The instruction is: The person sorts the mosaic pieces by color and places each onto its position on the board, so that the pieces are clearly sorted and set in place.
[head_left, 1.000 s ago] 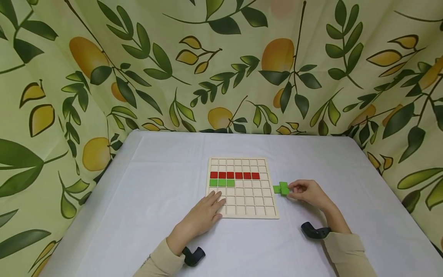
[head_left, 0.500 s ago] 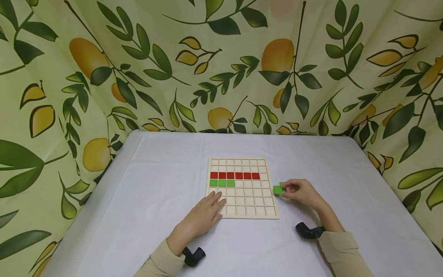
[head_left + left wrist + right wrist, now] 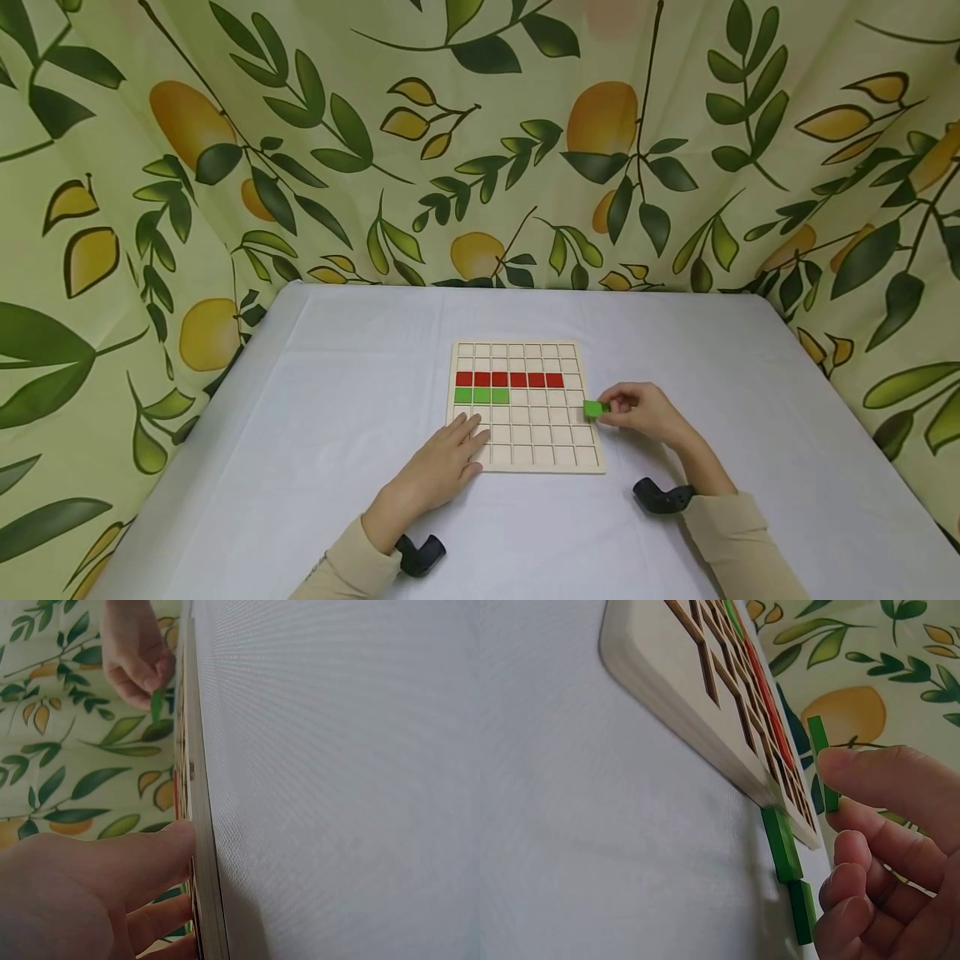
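Observation:
A pale wooden grid board (image 3: 540, 457) lies on the white table. Its third row from the back holds several red square tiles (image 3: 517, 380), and the row in front has three green tiles (image 3: 482, 396) at its left end. My left hand (image 3: 438, 467) rests on the board's front left corner, fingers spread and thumb at the edge. Between thumb and fingertips, my right hand (image 3: 643, 411) pinches a green square tile (image 3: 823, 780). This tile is raised over the board's right edge, overlapping it in the head view. Below it, two green tiles (image 3: 782, 847) lie on the cloth by the board.
White cloth (image 3: 360, 350) covers the table around the board. A curtain (image 3: 480, 150) printed with leaves and fruit hangs behind and at both sides. Black wrist-worn devices sit by the left wrist (image 3: 422, 557) and the right wrist (image 3: 663, 497).
My right hand has moved left with the pinched green tile, from over the tiles beside the board to the board's right edge. My left hand has stayed in place.

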### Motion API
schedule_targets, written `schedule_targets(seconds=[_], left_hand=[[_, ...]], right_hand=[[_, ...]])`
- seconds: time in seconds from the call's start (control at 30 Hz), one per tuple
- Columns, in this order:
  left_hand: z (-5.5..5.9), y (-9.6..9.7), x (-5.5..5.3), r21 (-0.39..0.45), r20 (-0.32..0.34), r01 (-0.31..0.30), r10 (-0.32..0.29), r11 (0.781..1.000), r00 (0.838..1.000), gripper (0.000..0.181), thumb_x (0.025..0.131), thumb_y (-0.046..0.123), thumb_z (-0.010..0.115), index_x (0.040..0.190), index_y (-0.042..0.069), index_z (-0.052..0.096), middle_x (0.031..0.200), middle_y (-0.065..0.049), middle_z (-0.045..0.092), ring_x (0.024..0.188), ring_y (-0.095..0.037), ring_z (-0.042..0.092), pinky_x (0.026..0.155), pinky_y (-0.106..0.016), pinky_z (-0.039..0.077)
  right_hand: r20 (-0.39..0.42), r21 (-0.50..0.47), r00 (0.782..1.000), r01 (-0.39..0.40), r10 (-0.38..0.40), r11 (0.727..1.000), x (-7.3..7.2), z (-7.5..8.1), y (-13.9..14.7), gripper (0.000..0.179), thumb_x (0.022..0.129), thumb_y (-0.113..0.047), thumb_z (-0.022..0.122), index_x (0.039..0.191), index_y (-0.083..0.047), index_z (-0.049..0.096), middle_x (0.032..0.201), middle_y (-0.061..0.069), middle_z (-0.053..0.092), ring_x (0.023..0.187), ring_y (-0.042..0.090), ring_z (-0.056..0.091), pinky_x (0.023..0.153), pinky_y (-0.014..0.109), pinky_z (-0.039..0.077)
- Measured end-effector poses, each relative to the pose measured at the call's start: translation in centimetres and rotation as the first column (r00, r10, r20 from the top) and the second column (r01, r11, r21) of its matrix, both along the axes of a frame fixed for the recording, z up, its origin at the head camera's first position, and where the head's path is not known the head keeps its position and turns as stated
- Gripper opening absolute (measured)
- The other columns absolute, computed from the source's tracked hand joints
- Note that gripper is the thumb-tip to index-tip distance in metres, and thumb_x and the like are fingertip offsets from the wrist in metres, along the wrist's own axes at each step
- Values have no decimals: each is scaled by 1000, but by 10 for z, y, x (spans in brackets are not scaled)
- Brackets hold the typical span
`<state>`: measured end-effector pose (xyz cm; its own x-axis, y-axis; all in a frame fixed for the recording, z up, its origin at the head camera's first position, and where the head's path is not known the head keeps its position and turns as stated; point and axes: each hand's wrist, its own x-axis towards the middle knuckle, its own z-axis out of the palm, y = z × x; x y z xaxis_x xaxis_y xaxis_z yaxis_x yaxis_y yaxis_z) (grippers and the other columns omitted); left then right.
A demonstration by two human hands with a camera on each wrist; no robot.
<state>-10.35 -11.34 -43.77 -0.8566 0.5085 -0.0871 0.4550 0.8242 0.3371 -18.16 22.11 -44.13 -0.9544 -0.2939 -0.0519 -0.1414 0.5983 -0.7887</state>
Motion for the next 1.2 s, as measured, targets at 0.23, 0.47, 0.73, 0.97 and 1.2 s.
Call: schedule_targets(seconds=[0.23,0.47,0.73,0.97,1.2], left_hand=[[3,0,1,7,8,2,-2,1000,1000,45,98,21,52,141,7,48,155,-15,37,146,-35,33,118,-49,34],[3,0,1,8,11,-1,1,1000,1000,46,98,20,53,141,7,48,155,-15,38,146,-35,33,118,-50,34],[1,0,-1,-2,8,-6,6,1000,1000,46,98,23,52,142,8,48,155,-14,38,146,-35,33,119,-50,33],[3,0,1,8,4,-4,4,1000,1000,46,98,21,53,141,8,48,155,-15,38,146,-35,33,118,-50,34],[4,0,2,15,7,1,-2,1000,1000,45,98,20,52,141,7,48,154,-16,38,146,-36,33,118,-50,34]], right_hand=[[14,2,1000,2,-2,1000,-2,1,-6,28,75,-6,79,96,8,68,72,0,52,65,3,44,54,15,37],[35,-34,999,-4,5,999,-2,2,-13,30,74,-5,78,98,10,67,72,2,54,63,4,45,52,15,40],[30,-57,999,-11,13,998,-2,4,-19,31,74,-5,79,100,10,67,72,2,53,63,3,45,51,16,40],[7,-58,1000,-20,20,998,-4,3,-24,31,74,-6,79,99,9,68,72,2,53,64,4,45,51,15,40],[1,-57,1000,-20,20,998,-6,1,-30,30,74,-5,79,99,9,68,72,2,54,64,5,45,51,16,40]])
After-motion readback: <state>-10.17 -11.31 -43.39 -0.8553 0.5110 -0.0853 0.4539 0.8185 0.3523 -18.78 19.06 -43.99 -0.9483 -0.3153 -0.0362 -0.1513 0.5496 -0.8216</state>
